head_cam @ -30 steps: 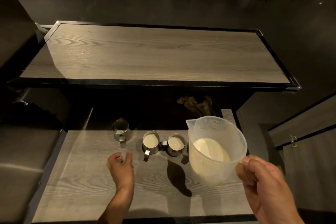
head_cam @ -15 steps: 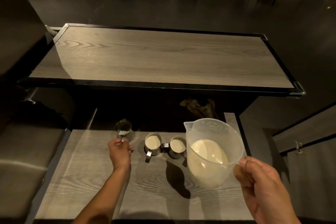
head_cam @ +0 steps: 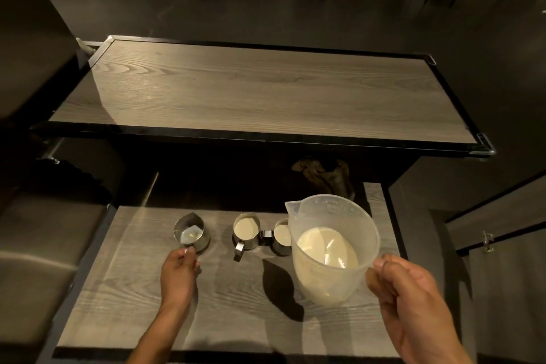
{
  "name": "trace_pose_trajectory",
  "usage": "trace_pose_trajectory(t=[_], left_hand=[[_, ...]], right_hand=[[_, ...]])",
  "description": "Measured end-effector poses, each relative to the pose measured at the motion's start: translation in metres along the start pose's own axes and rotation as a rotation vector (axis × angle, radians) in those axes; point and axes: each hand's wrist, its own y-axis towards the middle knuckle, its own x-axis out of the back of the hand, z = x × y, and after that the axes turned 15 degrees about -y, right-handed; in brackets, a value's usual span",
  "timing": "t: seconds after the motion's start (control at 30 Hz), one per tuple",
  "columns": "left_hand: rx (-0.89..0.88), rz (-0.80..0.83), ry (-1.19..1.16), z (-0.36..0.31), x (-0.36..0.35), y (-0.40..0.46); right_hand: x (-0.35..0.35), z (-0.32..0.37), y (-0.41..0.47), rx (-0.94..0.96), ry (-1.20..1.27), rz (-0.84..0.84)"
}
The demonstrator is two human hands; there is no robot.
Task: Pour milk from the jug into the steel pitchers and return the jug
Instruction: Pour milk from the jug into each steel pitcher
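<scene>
A clear plastic jug (head_cam: 331,248) with milk in its lower half hangs above the near wooden table (head_cam: 133,298), held by its handle in my right hand (head_cam: 413,301). Three steel pitchers stand in a row behind it. The left pitcher (head_cam: 192,235) looks nearly empty and shiny inside; my left hand (head_cam: 178,272) grips its handle. Milk fills the middle pitcher (head_cam: 245,230). The right pitcher (head_cam: 282,236) also holds milk and is partly hidden by the jug.
A larger wooden table with a black frame (head_cam: 266,91) stands beyond. A crumpled brown cloth (head_cam: 325,171) lies in the dark gap between the tables. Cushioned seating (head_cam: 38,245) is on the left, and a cabinet with a latch (head_cam: 487,242) on the right.
My left hand has moved forward from the table surface and closed on the left pitcher's handle. The jug has stayed raised in my right hand, drifting slightly.
</scene>
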Motion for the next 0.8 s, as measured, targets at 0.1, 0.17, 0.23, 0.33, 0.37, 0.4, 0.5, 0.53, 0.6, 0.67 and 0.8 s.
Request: trace_pose_trajectory(t=[0.1,0.17,0.23,0.33,0.37,0.4,0.5,0.53,0.6,0.67,0.8], left_hand=[[-0.116,0.01,0.002,-0.017,-0.004,-0.045],[-0.102,0.079,0.02,-0.02,-0.011,-0.066],[-0.061,0.185,0.067,-0.02,-0.021,-0.078],[-0.042,0.307,0.092,-0.028,-0.037,-0.091],[-0.039,0.346,0.103,-0.032,-0.043,-0.095],[-0.041,0.379,0.113,-0.037,-0.048,-0.099],[-0.072,0.444,0.115,-0.047,-0.06,-0.108],[-0.084,0.46,0.119,-0.05,-0.063,-0.109],[-0.097,0.491,0.139,-0.052,-0.068,-0.112],[-0.099,0.514,0.144,-0.053,-0.073,-0.116],[-0.083,0.538,0.154,-0.05,-0.081,-0.124]], right_hand=[[0.001,0.004,-0.001,0.002,-0.039,0.027],[0.001,0.005,-0.002,0.001,-0.061,0.047],[0.002,0.005,-0.002,0.003,-0.091,0.07],[0.004,0.004,-0.001,0.015,-0.14,0.082],[0.005,0.004,-0.001,0.022,-0.156,0.08],[0.006,0.004,-0.001,0.036,-0.175,0.08],[0.011,0.004,-0.002,0.092,-0.264,0.072],[0.014,0.004,-0.002,0.105,-0.292,0.06],[0.019,0.004,-0.002,0.112,-0.328,0.038],[0.025,0.006,-0.004,0.108,-0.354,0.028],[0.031,0.012,-0.01,0.104,-0.457,0.0]])
